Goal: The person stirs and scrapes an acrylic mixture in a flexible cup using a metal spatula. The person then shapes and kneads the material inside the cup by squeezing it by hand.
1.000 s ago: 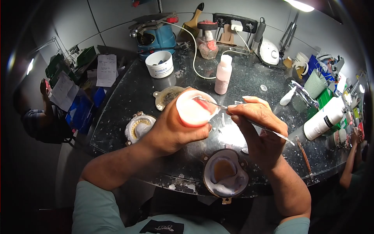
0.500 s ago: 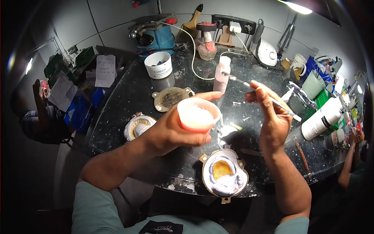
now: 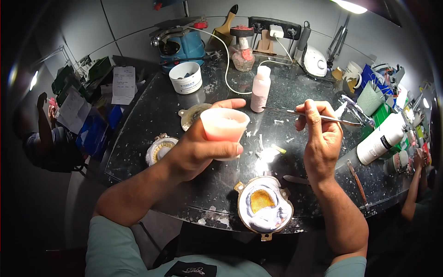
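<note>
My left hand (image 3: 191, 150) is wrapped around a translucent cup (image 3: 224, 125) with pink material in it, held above the bench. A thin metal spatula (image 3: 287, 111) is pinched in my right hand (image 3: 321, 143). It lies almost level, its tip pointing left toward the cup but apart from it. Below, at the bench's front edge, a round dental flask half (image 3: 266, 217) holds white plaster around a gold-coloured mesh patch. Another flask half (image 3: 161, 150) with a row of teeth is partly hidden by my left forearm. Behind the cup stands a bottle of pink liquid (image 3: 261, 90).
A white tub (image 3: 185, 78) and a blue machine (image 3: 182, 51) stand at the back left. At right are a large white bottle (image 3: 379, 141) and a brown-handled knife (image 3: 357, 183). A white cable (image 3: 227, 69) crosses the back. Other people's arms show at both sides.
My left hand has shifted slightly left with the cup, which now shows more from the side. In my right hand the spatula has turned, its left end dropping to nearly level.
</note>
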